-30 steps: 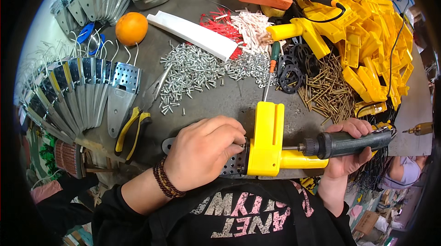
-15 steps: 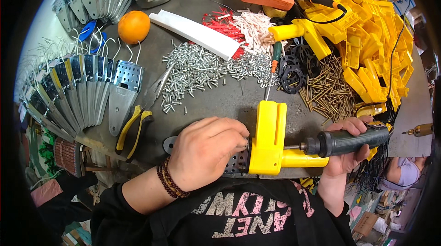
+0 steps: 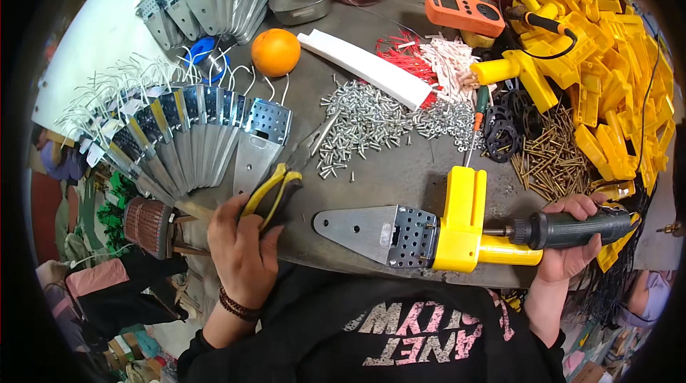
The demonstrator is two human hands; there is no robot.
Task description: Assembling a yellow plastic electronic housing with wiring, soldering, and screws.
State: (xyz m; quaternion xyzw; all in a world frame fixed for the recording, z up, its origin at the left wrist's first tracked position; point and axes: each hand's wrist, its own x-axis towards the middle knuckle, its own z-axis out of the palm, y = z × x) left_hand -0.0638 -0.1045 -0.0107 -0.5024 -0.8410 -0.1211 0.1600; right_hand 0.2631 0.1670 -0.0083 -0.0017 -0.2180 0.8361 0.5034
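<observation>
So my left hand just came off the workpiece — half a second back it was pressed down on the metal plate right beside the yellow housing, and now it's swung out to the left and landed on the pliers, the ones with yellow and black handles lying near the table's front edge. The fingers are curled over the handles, but I can't tell from this view whether they've properly closed round them or are just resting on top. My right hand hasn't moved: it's wrapped tight around the dark green electric screwdriver, with the bit poked into the side of the yellow plastic housing. To me that reads as the driving part being paused while I grab a second tool, since nothing is pinning the assembly down anymore. With the hand gone, the piece itself is in full view — a flat grey metal plate, tapered to a rounded tip with 1 hole near the end, perforated with small holes where it slots into the yellow block. It's lying flat at the front of the grey table, just ahead of my chest, with the pile of silver screws behind it.
</observation>
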